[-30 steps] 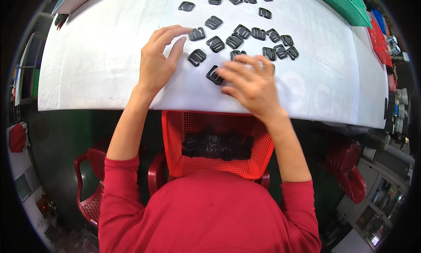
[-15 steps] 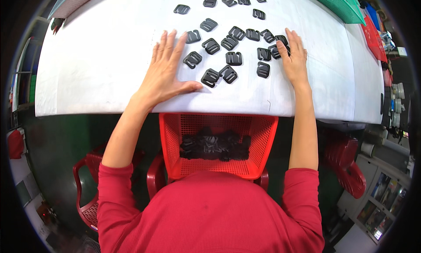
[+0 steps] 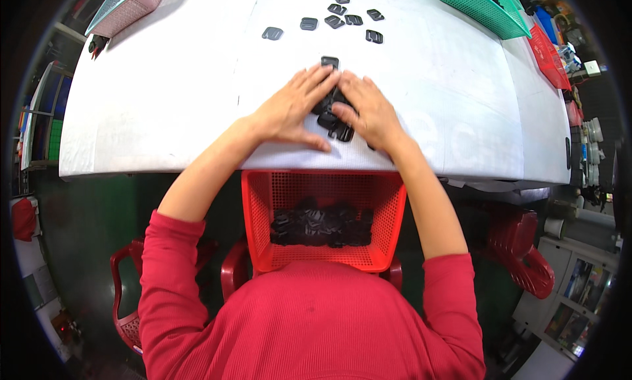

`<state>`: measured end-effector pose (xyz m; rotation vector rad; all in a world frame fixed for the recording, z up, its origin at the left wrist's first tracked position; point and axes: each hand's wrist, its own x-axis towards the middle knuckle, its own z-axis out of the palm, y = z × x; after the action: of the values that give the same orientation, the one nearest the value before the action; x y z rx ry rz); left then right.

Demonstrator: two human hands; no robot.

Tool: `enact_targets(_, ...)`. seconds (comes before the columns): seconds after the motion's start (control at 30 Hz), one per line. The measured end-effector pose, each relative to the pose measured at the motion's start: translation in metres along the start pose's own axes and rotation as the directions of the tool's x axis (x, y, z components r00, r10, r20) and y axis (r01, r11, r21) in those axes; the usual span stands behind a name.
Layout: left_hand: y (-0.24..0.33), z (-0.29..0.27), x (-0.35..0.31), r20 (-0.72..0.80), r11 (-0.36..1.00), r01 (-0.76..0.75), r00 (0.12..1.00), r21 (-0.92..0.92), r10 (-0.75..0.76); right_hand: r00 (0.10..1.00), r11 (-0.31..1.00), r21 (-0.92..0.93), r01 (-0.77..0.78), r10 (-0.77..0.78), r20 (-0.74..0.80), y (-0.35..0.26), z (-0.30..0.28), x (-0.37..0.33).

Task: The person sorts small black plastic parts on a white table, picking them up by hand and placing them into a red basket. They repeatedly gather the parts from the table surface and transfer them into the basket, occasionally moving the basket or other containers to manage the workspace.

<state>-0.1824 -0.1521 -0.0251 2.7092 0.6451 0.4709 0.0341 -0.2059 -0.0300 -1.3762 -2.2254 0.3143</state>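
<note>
Bright, cool-white light, seemingly from above, washed over the white sheet-covered counter (image 3: 164,110), bleaching faint surface detail toward its far middle. Soft, pale shadows lay under the bare left hand (image 3: 283,113) and bare right hand (image 3: 372,117), both fairly clear. Flat black slotted buckles (image 3: 309,23) farther off carried small greyish highlights. Below the counter's near edge the scene turned dim; inside the red perforated plastic basket (image 3: 316,255), dark pieces (image 3: 322,225) merged into a murky mass. A glint showed on the grey glass-fronted cabinet (image 3: 550,261) at near right. Fisheye distortion bent outer edges, and black vignetting swallowed the corners.
</note>
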Motion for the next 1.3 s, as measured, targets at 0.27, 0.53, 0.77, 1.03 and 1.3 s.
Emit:
enact_targets(0.27,0.093,-0.011,-0.083,0.205,0.953,-0.038,0.973,-0.301,0.103,0.979,0.985,0.152,0.087,-0.113,0.169,-0.081,-0.014,-0.094)
enact_targets(0.53,-0.018,-0.047,-0.063,-0.134,0.921,0.380,0.920,0.089,-0.367,0.989,0.991,-0.022,-0.131,0.129,-0.076,0.011,-0.057,-0.042)
enact_targets(0.77,-0.098,-0.024,0.058,-0.030,0.851,0.482,0.873,0.206,-0.487,0.913,0.869,-0.279,-0.408,0.392,-0.113,0.126,-0.013,0.102)
enact_targets(1.03,-0.124,-0.013,0.139,-0.007,0.979,0.202,0.979,-0.004,-0.202,0.982,0.988,0.020,-0.152,0.148,0.119,0.125,-0.001,0.176)
enact_targets(1.3,-0.012,-0.016,0.013,0.186,0.995,-0.069,0.979,-0.069,0.081,0.967,0.985,0.066,0.161,-0.171,0.189,0.031,-0.020,0.019)
